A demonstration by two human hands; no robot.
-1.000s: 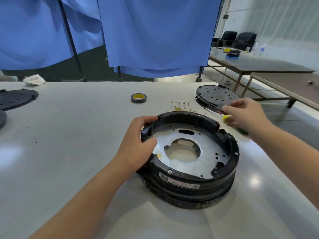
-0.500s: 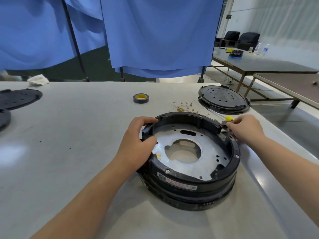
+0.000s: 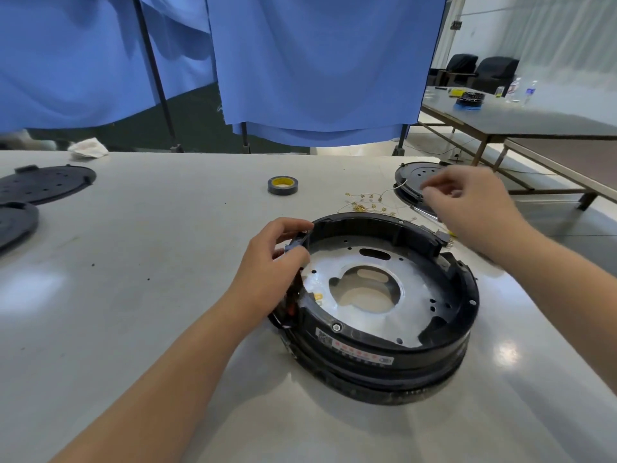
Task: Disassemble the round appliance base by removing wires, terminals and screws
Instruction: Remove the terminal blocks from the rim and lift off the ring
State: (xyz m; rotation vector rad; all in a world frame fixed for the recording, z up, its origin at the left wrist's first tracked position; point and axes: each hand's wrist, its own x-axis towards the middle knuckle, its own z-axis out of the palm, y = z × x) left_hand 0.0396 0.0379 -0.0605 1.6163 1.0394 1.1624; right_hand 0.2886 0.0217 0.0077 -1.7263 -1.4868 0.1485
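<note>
The round black plastic appliance base with a silver metal inner plate [image 3: 377, 295] is seen resting on the pale grey table [image 3: 133, 295], near the table's front right part. The left hand [image 3: 270, 272] is placed on the base's left rim, with thumb and fingers curled around a small dark part at that rim; what exactly is pinched cannot be made out. The right hand [image 3: 474, 208] is held above the table just beyond the base's far right rim, blurred, its fingers loosely bent; whether anything is held cannot be told. A scatter of thin brass-coloured wires and terminals [image 3: 370, 202] lies just beyond the base's far rim. A black perforated round cover [image 3: 410, 177] sits beyond the base, partly hidden by the right hand. A roll of dark tape with a yellow core [image 3: 282, 185] lies beyond the base to the left, well apart.
</note>
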